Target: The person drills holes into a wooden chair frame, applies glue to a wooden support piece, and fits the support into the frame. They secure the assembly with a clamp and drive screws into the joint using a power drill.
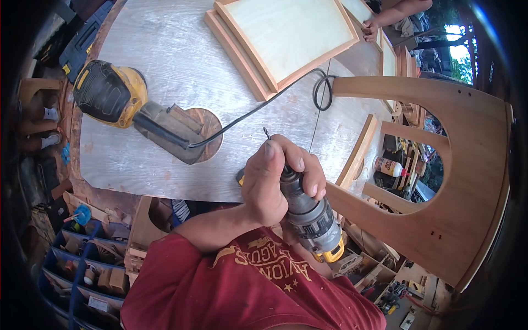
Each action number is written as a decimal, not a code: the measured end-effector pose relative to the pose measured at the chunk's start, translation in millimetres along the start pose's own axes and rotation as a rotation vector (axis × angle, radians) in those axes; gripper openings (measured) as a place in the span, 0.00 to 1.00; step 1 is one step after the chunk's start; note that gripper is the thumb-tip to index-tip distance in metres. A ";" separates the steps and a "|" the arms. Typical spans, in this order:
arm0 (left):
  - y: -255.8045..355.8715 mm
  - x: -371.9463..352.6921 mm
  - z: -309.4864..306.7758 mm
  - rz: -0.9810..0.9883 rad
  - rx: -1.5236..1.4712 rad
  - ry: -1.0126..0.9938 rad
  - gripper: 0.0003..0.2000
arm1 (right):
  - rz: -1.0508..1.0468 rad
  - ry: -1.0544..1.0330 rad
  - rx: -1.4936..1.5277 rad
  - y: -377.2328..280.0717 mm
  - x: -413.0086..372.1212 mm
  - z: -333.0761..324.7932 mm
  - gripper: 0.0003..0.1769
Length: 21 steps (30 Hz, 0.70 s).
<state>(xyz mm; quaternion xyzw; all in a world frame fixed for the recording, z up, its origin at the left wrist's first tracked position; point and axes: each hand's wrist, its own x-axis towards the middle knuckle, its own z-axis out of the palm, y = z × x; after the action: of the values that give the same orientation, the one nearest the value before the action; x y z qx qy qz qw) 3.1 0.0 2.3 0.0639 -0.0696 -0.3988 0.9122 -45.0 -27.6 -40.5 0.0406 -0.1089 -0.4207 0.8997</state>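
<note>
My left hand [269, 176] is closed around the chuck end of a grey and yellow cordless drill [312, 217], its thumb and fingers wrapped about the front. A thin dark bit [267, 133] sticks out past the thumb, over the tabletop. My right hand [290, 231] is mostly hidden behind the drill body, where a little skin shows against it. Left of the hands, a yellow and black sander [113, 94] lies on the worktable [165, 49] beside a round wooden disc [212, 129]. Its black cord runs toward the right.
Framed panels [291, 38] are stacked at the table's far side. A curved wooden chair-like frame [473, 165] stands at the right, near a glue bottle [388, 166]. Another person's hand [371, 30] touches a frame at the top right. Blue compartment bins [80, 264] stand lower left.
</note>
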 end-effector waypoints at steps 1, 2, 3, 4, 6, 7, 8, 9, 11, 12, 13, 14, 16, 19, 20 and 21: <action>0.3 -0.3 0.3 -0.003 0.002 0.001 0.21 | -0.001 0.003 -0.006 -0.4 -0.2 -0.4 0.13; 0.6 -0.3 0.7 0.000 0.014 -0.002 0.20 | -0.002 0.001 -0.013 -0.4 -0.1 -0.3 0.13; 1.1 0.0 1.0 0.003 0.026 -0.005 0.20 | 0.002 0.004 -0.016 -0.4 0.3 0.2 0.13; 1.4 0.1 1.0 0.007 0.039 -0.006 0.20 | -0.002 0.004 -0.021 -0.7 0.6 0.7 0.13; 1.4 0.1 0.3 0.015 0.054 -0.016 0.20 | 0.005 0.010 -0.031 -0.7 1.1 2.1 0.12; 1.1 0.2 0.0 0.018 0.062 -0.022 0.20 | 0.007 0.010 -0.039 -0.9 1.3 3.1 0.12; 0.9 0.2 -0.1 0.022 0.069 -0.023 0.20 | 0.007 0.021 -0.041 -0.1 1.7 3.3 0.12; 0.7 0.2 -0.2 0.026 0.076 -0.025 0.20 | 0.007 0.028 -0.047 -0.5 2.0 2.9 0.12; -0.8 -1.0 -0.6 0.023 0.042 -0.023 0.19 | 0.007 0.026 -0.061 -1.7 2.8 4.4 0.12; -1.7 -1.8 -1.7 0.018 0.000 -0.022 0.19 | 0.008 0.027 -0.068 -2.2 3.5 4.8 0.12; -1.7 -1.7 -2.2 0.014 -0.041 -0.020 0.20 | 0.008 0.024 -0.073 -2.2 4.0 5.3 0.12; -1.0 -1.6 -1.7 0.014 0.040 -0.015 0.20 | 0.011 0.028 -0.081 -2.8 3.7 5.9 0.12; 0.3 -1.1 -0.4 0.014 0.202 -0.004 0.21 | 0.017 0.023 -0.097 -3.8 5.1 6.6 0.12; -1.8 -2.1 -7.1 0.030 0.173 -0.042 0.22 | 0.025 0.025 -0.126 -6.3 6.5 6.3 0.12; -2.0 -3.2 -3.9 -0.001 0.120 0.009 0.24 | 0.030 0.023 -0.133 -7.2 6.8 6.8 0.12; -2.5 -5.2 1.5 -0.030 0.068 0.060 0.27 | 0.038 0.020 -0.143 -8.5 6.7 7.3 0.12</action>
<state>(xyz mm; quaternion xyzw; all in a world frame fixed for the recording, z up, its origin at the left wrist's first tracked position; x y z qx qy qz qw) -2.5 2.0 3.0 0.1080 -0.0547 -0.4076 0.9051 -48.9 -38.1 -33.7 -0.0217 -0.0704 -0.4099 0.9092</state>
